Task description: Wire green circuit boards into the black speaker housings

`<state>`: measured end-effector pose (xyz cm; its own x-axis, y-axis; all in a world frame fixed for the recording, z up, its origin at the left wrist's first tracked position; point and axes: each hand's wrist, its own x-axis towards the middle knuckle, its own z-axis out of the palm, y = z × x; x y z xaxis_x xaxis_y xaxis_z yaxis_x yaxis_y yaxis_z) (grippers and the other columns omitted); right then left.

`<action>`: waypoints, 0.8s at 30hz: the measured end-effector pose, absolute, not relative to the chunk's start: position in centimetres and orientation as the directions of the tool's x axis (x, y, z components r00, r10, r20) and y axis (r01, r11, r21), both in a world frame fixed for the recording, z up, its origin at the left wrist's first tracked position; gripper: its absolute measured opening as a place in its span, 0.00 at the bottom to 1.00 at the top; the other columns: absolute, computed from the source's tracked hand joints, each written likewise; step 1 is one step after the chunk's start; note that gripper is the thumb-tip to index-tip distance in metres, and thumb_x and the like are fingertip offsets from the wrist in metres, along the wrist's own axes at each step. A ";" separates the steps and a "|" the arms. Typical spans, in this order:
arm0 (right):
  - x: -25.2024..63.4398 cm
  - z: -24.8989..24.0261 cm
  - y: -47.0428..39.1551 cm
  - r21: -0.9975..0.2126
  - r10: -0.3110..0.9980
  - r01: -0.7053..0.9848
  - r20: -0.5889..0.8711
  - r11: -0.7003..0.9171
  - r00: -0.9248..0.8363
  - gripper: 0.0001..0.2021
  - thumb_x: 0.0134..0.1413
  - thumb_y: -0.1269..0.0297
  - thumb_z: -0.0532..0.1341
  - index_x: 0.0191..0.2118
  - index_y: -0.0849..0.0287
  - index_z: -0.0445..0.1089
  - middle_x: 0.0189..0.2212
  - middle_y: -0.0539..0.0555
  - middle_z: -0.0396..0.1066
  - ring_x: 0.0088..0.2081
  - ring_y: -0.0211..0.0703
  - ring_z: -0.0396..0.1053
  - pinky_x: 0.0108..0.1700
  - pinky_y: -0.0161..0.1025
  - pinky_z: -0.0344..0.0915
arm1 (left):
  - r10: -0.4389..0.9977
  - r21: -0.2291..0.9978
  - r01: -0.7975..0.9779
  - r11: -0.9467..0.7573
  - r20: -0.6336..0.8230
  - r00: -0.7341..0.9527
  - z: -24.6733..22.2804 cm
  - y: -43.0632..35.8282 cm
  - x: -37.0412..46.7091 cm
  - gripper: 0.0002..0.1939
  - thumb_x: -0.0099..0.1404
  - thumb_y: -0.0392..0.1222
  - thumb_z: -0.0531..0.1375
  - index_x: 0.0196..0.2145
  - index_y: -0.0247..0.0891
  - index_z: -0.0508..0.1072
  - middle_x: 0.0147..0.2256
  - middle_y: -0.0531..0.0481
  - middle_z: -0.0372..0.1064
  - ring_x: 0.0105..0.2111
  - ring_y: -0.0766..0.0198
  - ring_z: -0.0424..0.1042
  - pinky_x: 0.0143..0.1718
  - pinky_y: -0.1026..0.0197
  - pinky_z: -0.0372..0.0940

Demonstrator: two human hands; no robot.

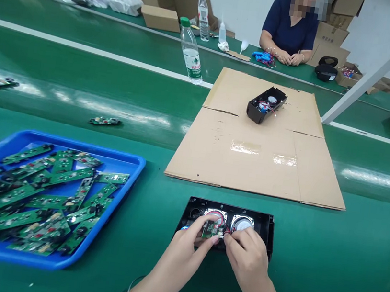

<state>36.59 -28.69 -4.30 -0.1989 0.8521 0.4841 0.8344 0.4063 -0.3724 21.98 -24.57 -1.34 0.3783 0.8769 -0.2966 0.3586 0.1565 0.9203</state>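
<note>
Step in hand looks like wire work at the edge of the small circuit board [210, 229], my read. Left hand [187, 241] has thumb and fingers clamped on the board. Right hand [250, 257] has its fingertips in close by the board's right edge, where red and dark wires [228, 230] come in; can't tell if that grip is closed on a wire or a plug, too small and partly covered.

To do it well: pinch the board by its edges, off the parts, and brace the left wrist so it doesn't rock. Push or pull at the plug, not the wires, straight in line. Leave slack; a tug could strain the joints. Fingertips are right over the left speaker [221, 214], so I'd watch the cone. Right speaker [242, 222] is close too.

Board: green, roughly rectangular, small pale bit at the near right corner, held tilted above the open black case [264, 223]. Case is long and shallow, lying open side up on the green bench [322, 275], in front of the cardboard sheet [249, 173]. Both speakers have pale square frames; dark round fitting near the left end. Something blue beside the left hand, mostly hidden.
</note>
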 end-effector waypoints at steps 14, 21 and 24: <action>36.3 -4.4 -29.1 -0.553 0.962 0.807 0.267 0.207 -0.064 0.13 0.61 0.61 0.46 0.41 0.63 0.63 0.22 0.51 0.67 0.25 0.40 0.64 0.30 0.38 0.60 | 0.770 0.894 0.402 -0.200 -0.110 0.629 -1.3 -24.3 20.9 0.10 0.63 0.35 0.47 0.37 0.42 0.66 0.32 0.53 0.71 0.30 0.67 0.72 0.34 0.67 0.66; 36.4 -4.4 -28.9 -0.558 0.965 0.795 0.225 0.239 -0.132 0.10 0.59 0.66 0.47 0.40 0.60 0.64 0.26 0.52 0.68 0.28 0.41 0.64 0.31 0.40 0.61 | 0.779 0.892 0.391 -0.227 -0.075 0.623 -1.7 -24.4 21.0 0.10 0.63 0.35 0.45 0.36 0.41 0.65 0.28 0.53 0.68 0.27 0.67 0.70 0.32 0.65 0.65; 36.3 -4.7 -29.0 -0.569 0.969 0.792 0.222 0.222 -0.113 0.09 0.58 0.67 0.49 0.39 0.60 0.64 0.25 0.52 0.67 0.27 0.42 0.64 0.31 0.40 0.61 | 0.789 0.905 0.376 -0.201 -0.078 0.609 -1.8 -24.5 21.1 0.09 0.63 0.35 0.46 0.36 0.41 0.64 0.27 0.53 0.67 0.25 0.67 0.69 0.30 0.65 0.65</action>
